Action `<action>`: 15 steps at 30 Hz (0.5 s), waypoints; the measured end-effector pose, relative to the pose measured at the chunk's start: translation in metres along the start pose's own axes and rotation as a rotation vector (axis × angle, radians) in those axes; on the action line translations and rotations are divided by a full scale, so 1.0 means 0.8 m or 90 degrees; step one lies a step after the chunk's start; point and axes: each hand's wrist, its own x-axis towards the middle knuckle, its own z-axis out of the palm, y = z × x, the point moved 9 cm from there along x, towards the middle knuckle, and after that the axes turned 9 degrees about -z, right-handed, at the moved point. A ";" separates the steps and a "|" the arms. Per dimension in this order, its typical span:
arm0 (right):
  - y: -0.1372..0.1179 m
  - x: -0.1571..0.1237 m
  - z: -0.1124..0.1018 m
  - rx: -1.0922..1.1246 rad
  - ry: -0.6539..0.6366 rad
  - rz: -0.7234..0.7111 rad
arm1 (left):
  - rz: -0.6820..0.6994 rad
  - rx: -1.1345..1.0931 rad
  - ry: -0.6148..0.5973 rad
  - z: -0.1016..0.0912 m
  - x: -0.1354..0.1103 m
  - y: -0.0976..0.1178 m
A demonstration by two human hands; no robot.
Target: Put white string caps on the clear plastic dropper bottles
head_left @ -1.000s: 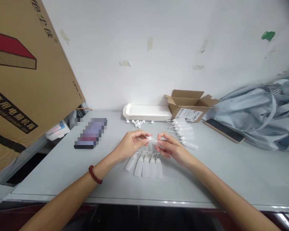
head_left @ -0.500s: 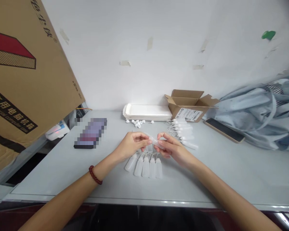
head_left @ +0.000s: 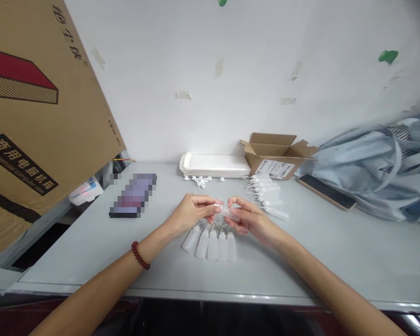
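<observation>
Far left, a big brown cardboard box with black print [head_left: 31, 116] leans over the left edge of the grey bench [head_left: 91, 252], with a small white gadget [head_left: 86, 190] tucked under it. Next along, a flat dark slab [head_left: 133, 201] lies toward the back-left corner; it's blurred, so we can't tell what it is.

Mid-bench, our left hand [head_left: 191, 215], with a red bead bracelet [head_left: 140, 254] on the wrist, meets our right hand [head_left: 250, 219] just above the surface. Both have the small translucent plastic squeeze bottle [head_left: 227, 213] between them. The left fingers [head_left: 210, 209] pinch its tip end and the right fingers [head_left: 236, 204] clamp the body, so the bottle hangs crosswise over the bench middle. Right below it, a row of five matching bottles [head_left: 212, 242] lies side by side, toward the front edge.

Against the back edge sits a stack of white plastic trays [head_left: 215, 164], with loose little white caps [head_left: 200, 179] in front of it. Further right are an open small cardboard carton [head_left: 275, 158] and another bunch of bottles [head_left: 266, 193]. Then comes a dark phone in a tan case [head_left: 325, 190], and a heap of pale blue fabric [head_left: 378, 172] fills the back-right corner.
</observation>
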 end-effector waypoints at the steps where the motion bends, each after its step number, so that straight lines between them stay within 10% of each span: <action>1: -0.001 0.000 -0.001 0.003 0.005 -0.004 | 0.004 0.003 -0.007 0.002 -0.001 0.003; 15: 0.001 -0.002 -0.002 -0.012 0.015 0.008 | -0.023 -0.013 0.033 -0.005 0.001 0.000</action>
